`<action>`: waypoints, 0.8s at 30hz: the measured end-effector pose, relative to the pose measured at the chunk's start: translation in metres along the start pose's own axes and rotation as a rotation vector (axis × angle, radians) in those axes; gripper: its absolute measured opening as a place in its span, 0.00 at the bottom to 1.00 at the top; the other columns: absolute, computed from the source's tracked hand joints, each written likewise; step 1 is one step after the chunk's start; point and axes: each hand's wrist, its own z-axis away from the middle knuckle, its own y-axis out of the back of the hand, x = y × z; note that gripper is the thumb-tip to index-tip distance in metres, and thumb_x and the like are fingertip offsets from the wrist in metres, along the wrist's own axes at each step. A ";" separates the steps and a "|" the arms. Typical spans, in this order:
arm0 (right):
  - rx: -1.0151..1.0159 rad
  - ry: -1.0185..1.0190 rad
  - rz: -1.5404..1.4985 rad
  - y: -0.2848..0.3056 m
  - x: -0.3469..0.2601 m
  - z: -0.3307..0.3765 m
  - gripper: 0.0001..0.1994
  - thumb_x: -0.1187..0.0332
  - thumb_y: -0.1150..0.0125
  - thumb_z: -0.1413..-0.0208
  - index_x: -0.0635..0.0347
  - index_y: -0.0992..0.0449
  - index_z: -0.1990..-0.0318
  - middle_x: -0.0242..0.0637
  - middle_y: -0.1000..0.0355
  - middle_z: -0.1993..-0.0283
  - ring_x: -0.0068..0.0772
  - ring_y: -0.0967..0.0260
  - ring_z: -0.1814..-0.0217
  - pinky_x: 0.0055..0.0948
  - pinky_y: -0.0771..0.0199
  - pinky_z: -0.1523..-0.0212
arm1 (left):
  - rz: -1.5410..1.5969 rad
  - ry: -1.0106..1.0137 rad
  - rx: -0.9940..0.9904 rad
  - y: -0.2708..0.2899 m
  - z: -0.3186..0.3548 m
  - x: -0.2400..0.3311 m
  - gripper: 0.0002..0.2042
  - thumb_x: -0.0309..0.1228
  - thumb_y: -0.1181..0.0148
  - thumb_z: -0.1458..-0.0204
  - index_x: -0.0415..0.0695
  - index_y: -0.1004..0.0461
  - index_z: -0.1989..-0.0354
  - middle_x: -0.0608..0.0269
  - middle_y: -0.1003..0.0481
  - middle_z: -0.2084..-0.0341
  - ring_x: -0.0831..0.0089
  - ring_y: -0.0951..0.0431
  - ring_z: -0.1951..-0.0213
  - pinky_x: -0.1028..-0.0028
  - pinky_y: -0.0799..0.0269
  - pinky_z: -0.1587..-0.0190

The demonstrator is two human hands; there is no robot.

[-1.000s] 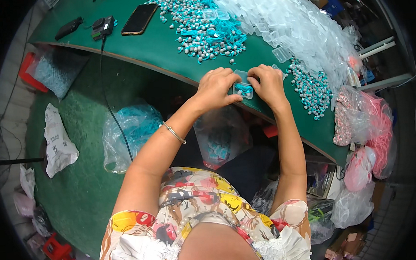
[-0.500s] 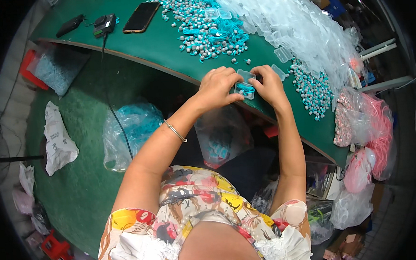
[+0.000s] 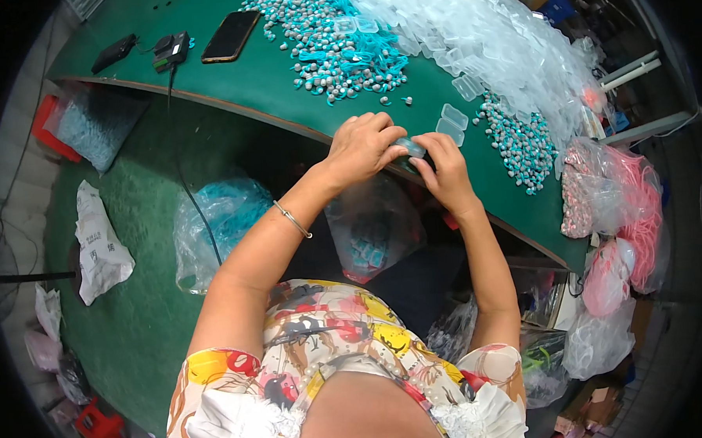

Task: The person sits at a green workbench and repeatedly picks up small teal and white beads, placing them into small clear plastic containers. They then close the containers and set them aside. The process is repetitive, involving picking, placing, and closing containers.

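Observation:
A small clear plastic box with something blue inside is held at the table's near edge, between both hands. My left hand grips its left side with thumb and fingers. On the other side, my right hand pinches it with fingers over the top and thumb below. The box's lid seems folded down, though fingers cover part of it. Just beyond my right hand, an open clear box lies on the green table.
Piles of blue cords with silvery beads and similar pieces lie ahead and to the right. A large heap of clear boxes spreads behind. A phone lies left. Below hangs a clear bag with filled boxes.
The box's raised lid has come down over the blue cord, and both hands have closed in around it. My view has shifted slightly; the open box beyond my right hand now shows more fully.

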 end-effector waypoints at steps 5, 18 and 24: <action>0.002 -0.149 -0.184 -0.005 -0.011 0.003 0.11 0.74 0.34 0.51 0.63 0.24 0.59 0.41 0.29 0.66 0.43 0.31 0.66 0.38 0.31 0.66 | 0.129 -0.038 -0.013 0.001 0.007 0.001 0.09 0.37 0.40 0.44 0.43 0.24 0.65 0.57 0.29 0.69 0.56 0.26 0.66 0.61 0.31 0.63; 0.046 -0.186 0.377 0.014 0.041 0.017 0.12 0.68 0.33 0.50 0.53 0.22 0.56 0.32 0.27 0.53 0.42 0.33 0.46 0.42 0.36 0.47 | 0.097 -0.034 -0.410 -0.062 0.074 0.061 0.14 0.43 0.37 0.47 0.44 0.23 0.73 0.57 0.26 0.75 0.56 0.22 0.68 0.60 0.27 0.66; 0.054 -0.143 0.276 0.011 0.028 0.023 0.09 0.71 0.33 0.52 0.54 0.20 0.61 0.33 0.26 0.56 0.43 0.33 0.50 0.40 0.32 0.52 | 0.122 -0.104 0.095 -0.017 0.025 0.043 0.06 0.27 0.35 0.55 0.44 0.25 0.69 0.57 0.28 0.76 0.56 0.24 0.71 0.61 0.28 0.69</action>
